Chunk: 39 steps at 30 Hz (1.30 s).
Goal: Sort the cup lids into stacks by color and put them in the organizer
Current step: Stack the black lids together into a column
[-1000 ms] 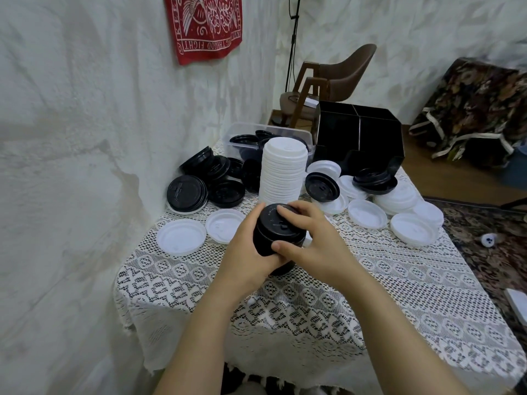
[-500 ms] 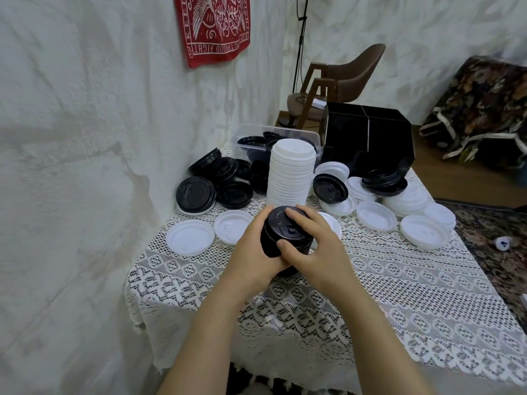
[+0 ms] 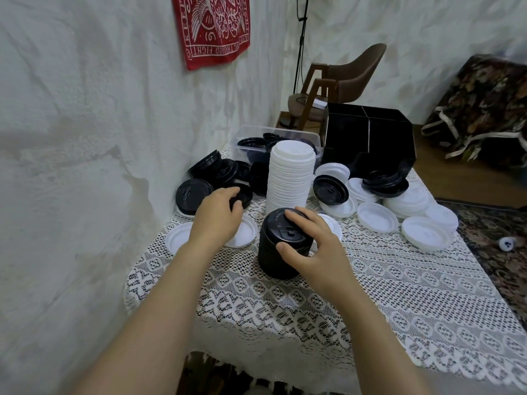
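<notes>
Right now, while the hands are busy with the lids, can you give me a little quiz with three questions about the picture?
1. True or false: the tall stack of white plastic lids stands inside the black divided organizer.
2. What does the right hand hold?
A) a stack of black plastic lids
B) one white lid
C) a spoon
3. Fill in the gap: the loose plastic lid that the left hand touches is coloured ____.

Key: 1 false, it stands on the table in front of the organizer; 2 A; 3 black.
</notes>
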Each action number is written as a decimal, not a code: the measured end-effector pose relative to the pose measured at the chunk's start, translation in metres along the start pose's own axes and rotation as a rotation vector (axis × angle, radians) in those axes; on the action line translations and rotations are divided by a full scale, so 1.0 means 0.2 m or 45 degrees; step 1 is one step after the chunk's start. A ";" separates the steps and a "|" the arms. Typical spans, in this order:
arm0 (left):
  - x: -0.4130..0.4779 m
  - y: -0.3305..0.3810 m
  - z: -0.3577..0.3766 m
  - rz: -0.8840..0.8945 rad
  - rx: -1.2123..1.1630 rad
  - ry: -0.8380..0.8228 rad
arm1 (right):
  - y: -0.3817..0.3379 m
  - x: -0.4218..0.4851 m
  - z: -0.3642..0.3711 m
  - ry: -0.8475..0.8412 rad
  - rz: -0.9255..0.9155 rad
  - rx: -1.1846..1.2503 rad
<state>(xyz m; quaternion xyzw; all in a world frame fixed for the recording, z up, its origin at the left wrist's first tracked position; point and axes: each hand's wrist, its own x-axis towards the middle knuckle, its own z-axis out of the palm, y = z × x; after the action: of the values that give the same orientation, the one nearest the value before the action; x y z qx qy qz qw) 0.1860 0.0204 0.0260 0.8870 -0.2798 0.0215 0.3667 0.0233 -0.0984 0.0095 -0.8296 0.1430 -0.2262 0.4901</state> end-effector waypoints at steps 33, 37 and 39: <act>0.16 0.03 -0.18 -0.338 -0.742 -0.083 | 0.01 0.00 0.00 -0.021 -0.012 0.052; 0.14 -0.05 -0.15 -0.351 -0.545 -0.199 | 0.01 0.00 0.00 -0.025 -0.013 0.056; 0.13 -0.08 -0.12 -0.310 -0.353 -0.133 | 0.01 0.00 0.00 -0.027 -0.014 0.058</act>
<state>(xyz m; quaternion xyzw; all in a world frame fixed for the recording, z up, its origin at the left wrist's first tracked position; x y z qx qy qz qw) 0.2197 0.0337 0.0388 0.8552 -0.1891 -0.1077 0.4704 0.0231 -0.0987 0.0085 -0.8214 0.1279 -0.2233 0.5091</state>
